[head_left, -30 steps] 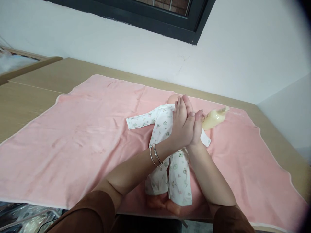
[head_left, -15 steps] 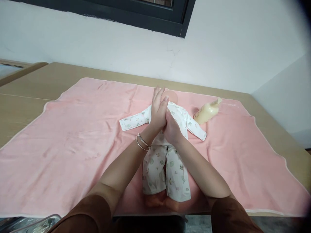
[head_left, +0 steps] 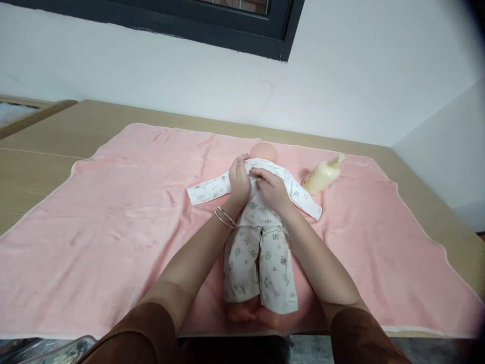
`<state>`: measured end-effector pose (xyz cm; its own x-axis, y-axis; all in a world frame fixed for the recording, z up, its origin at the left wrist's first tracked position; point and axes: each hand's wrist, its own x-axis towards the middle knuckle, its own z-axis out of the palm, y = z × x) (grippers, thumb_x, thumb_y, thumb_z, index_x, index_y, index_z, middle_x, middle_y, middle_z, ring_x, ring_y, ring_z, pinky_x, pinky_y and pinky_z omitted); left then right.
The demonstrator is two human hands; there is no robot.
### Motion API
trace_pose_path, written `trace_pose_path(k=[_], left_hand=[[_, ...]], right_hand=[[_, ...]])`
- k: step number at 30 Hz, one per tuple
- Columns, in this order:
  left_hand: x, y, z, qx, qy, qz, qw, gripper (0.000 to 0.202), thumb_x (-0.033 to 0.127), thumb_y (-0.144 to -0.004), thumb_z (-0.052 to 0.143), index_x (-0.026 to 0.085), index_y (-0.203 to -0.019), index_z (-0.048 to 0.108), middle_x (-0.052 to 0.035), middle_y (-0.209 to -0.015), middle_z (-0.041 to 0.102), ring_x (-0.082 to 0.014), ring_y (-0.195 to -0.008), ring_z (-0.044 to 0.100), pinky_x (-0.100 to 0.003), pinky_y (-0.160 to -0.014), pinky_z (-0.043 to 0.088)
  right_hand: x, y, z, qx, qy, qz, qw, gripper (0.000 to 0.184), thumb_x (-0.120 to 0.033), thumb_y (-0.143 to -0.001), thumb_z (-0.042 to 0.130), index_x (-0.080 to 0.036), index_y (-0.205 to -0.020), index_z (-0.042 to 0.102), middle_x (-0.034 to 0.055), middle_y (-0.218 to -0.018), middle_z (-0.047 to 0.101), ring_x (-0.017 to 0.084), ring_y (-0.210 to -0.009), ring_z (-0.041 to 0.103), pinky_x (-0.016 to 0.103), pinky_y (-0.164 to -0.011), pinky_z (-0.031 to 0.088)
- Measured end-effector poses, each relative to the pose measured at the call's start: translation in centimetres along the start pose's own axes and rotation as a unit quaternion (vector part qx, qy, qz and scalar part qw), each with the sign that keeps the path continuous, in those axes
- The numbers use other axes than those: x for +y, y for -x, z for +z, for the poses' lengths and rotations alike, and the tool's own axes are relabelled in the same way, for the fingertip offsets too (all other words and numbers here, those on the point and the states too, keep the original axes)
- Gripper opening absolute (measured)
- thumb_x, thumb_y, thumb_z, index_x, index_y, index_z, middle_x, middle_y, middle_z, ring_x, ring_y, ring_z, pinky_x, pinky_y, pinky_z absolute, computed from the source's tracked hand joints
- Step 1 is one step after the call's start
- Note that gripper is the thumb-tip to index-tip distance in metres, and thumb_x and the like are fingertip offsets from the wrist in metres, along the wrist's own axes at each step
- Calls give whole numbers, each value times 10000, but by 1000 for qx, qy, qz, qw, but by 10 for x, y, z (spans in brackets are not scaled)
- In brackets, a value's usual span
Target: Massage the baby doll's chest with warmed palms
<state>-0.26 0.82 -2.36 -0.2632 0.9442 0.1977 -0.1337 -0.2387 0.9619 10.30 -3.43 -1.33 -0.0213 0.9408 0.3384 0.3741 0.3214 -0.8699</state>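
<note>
A baby doll (head_left: 261, 216) lies stretched out, its head (head_left: 264, 151) toward the wall and its feet toward me. It wears a white printed top and matching trousers (head_left: 242, 260), with both sleeves spread sideways. Over the doll's chest, my left hand (head_left: 239, 181) is turned on edge, its fingers loosely bent and pointing away from me. My right hand (head_left: 273, 191) is close beside it, fingers extended leftward toward the left palm. Neither hand holds anything. I cannot tell whether they touch the top. Two thin bangles (head_left: 226, 217) circle my left wrist.
A cream pump bottle (head_left: 323, 176) lies tilted to the right of the doll's sleeve. Underneath is a pink blanket (head_left: 125, 212) spread on a wooden table (head_left: 49, 146). A white wall (head_left: 212, 81) with a dark window frame (head_left: 227, 35) rises behind.
My hands were pressed together palm to palm; they have now come apart and lower toward me, the left one tipping its fingers down and the right one turning flatter. Doll and bottle stay put.
</note>
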Motion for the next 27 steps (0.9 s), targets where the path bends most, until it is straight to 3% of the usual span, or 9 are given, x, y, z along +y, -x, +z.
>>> trace_pose_path(k=[4, 7, 11, 13, 15, 18, 20, 23, 27], left_hand=[[-1, 0, -1, 3, -24, -13, 1000, 398, 302, -1103, 368, 194, -1038, 746, -104, -1234, 799, -197, -1258, 708, -313, -1180, 480], [-3, 3, -1, 10, -37, 20, 999, 340, 287, -1086, 399, 218, -1011, 723, -91, -1208, 784, -199, -1225, 698, -316, -1156, 480], [-10, 5, 0, 8, -76, 126, 989, 266, 279, -1072, 461, 239, -940, 688, -73, -1111, 754, -215, -1189, 674, -335, -1151, 462], [-13, 1, 0, 13, -99, 119, 988, 241, 248, -1051, 492, 234, -884, 666, -64, -1016, 738, -224, -1090, 678, -347, -1086, 489], [-16, -4, 1, 30, -105, 79, 991, 241, 220, -1033, 499, 228, -841, 645, -52, -952, 722, -220, -1010, 672, -346, -1015, 508], [-20, -11, 1, 47, -91, 31, 994, 225, 184, -998, 506, 224, -824, 643, -32, -927, 718, -206, -983, 667, -332, -973, 514], [-21, -13, 1, 47, -86, 16, 995, 197, 159, -963, 525, 224, -826, 651, -20, -920, 724, -200, -980, 674, -327, -970, 520], [-21, -12, 1, 43, -95, 13, 994, 171, 93, -886, 556, 216, -866, 672, -27, -971, 750, -206, -1019, 695, -340, -1006, 534], [-19, -11, 1, 41, -109, 4, 993, 278, 14, -810, 529, 193, -941, 696, -67, -1084, 775, -221, -1063, 727, -373, -1047, 558]], right_hand=[[20, -8, -9, -49, 101, -81, 990, 355, -240, -919, 542, -263, -1120, 834, 66, -1383, 783, 263, -1428, 636, 506, -1313, 398], [27, -11, -17, -51, 175, -93, 979, 368, -243, -949, 547, -206, -1193, 820, 116, -1445, 746, 289, -1516, 555, 521, -1324, 372], [17, -8, -17, -35, 301, 3, 953, 517, -299, -1030, 485, -117, -1477, 671, 195, -1649, 557, 354, -1584, 461, 620, -1332, 302], [5, -3, -12, -32, 372, 63, 925, 587, -321, -1066, 435, -72, -1583, 560, 243, -1706, 459, 415, -1609, 404, 690, -1312, 277], [-7, 2, -7, -67, 415, 66, 905, 607, -320, -1079, 428, -81, -1631, 507, 237, -1745, 395, 448, -1636, 339, 708, -1311, 253], [-11, 3, -7, -144, 414, -3, 899, 550, -295, -1077, 447, -207, -1605, 573, 111, -1780, 376, 421, -1677, 257, 686, -1346, 188], [-3, -1, -13, -157, 387, -31, 908, 512, -301, -1087, 433, -256, -1562, 622, 56, -1771, 403, 368, -1685, 259, 655, -1361, 181], [14, -10, -24, -121, 350, -14, 929, 517, -351, -1104, 414, -230, -1571, 601, 76, -1760, 419, 315, -1670, 316, 627, -1360, 212], [17, -12, -26, -82, 367, 45, 926, 579, -377, -1111, 397, -156, -1635, 512, 141, -1779, 363, 363, -1667, 313, 671, -1346, 203]])
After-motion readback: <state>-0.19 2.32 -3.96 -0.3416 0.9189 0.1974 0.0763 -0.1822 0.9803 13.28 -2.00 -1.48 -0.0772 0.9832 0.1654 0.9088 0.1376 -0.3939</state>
